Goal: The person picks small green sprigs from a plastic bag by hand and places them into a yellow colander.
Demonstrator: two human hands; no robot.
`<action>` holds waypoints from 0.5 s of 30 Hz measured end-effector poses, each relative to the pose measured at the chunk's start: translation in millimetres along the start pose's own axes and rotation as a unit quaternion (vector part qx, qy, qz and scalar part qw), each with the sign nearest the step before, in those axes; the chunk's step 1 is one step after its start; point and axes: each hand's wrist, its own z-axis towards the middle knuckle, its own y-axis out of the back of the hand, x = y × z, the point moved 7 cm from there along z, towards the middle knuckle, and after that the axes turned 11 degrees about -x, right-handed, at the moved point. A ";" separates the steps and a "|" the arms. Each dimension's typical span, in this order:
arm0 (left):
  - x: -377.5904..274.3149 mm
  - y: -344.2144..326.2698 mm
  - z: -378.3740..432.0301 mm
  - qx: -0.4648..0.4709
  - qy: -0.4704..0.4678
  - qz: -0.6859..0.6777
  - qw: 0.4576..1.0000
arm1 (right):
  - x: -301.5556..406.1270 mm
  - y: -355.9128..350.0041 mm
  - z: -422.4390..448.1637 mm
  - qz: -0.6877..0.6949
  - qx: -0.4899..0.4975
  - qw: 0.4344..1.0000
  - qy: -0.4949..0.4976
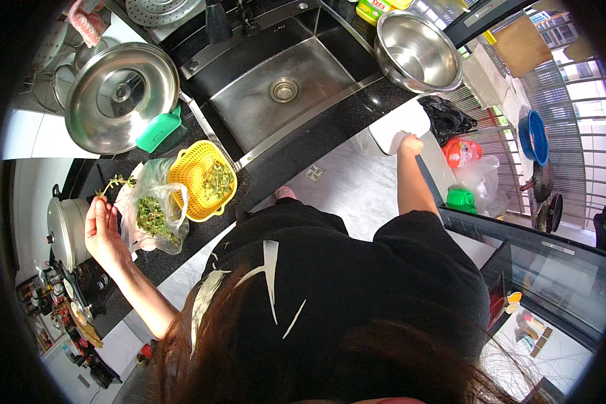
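Note:
My left hand (102, 230) is raised at the left, pinching a thin leafy green sprig (117, 183) between thumb and fingertips. Beside it on the black counter, an open clear plastic bag (174, 237) holds a heap of leafy greens (154, 217). Right of the bag stands a yellow plastic basket (189, 174) with loose sprigs (218, 179) inside. My right hand (410, 145) reaches forward at the right, fingers curled at the edge of a white rounded panel (401, 121), possibly a bin lid. Its fingertips are partly hidden.
A steel sink (255, 106) is set in the counter (303, 136). Left of it lie a large steel lid (91, 121) and a green scoop-like item (159, 132). A steel bowl (409, 55) sits at right; a lidded pot (63, 227) is at far left. Plastic bags (477, 174) lie by the window.

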 end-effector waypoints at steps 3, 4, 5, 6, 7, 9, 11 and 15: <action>1.6 0.1 0.3 -0.006 0.000 -0.002 1.000 | 11.2 21.9 3.3 0.088 -0.037 0.995 -0.023; 5.9 4.8 -2.2 -0.011 0.002 -0.003 1.000 | 33.0 47.8 -6.6 0.162 -0.044 0.985 -0.049; 8.4 7.4 -3.8 -0.015 0.006 -0.002 1.000 | 52.2 71.3 -13.1 0.233 -0.051 0.968 -0.078; 10.4 8.2 -4.1 -0.015 0.009 -0.001 1.000 | 60.4 64.1 -20.1 0.398 0.047 0.889 -0.221; 10.8 0.7 0.4 -0.003 0.010 -0.004 1.000 | 31.0 4.0 16.8 0.461 0.135 0.830 -0.284; 14.6 -7.4 1.4 0.010 0.021 -0.015 1.000 | 4.0 -67.1 39.2 0.511 0.175 0.719 -0.438; 20.1 -14.9 3.6 0.020 0.029 -0.022 0.999 | -12.0 -99.1 50.7 0.452 0.248 0.702 -0.490; 21.6 -12.8 -1.1 0.022 0.029 -0.012 0.999 | 1.1 -81.4 23.1 0.322 0.365 0.787 -0.378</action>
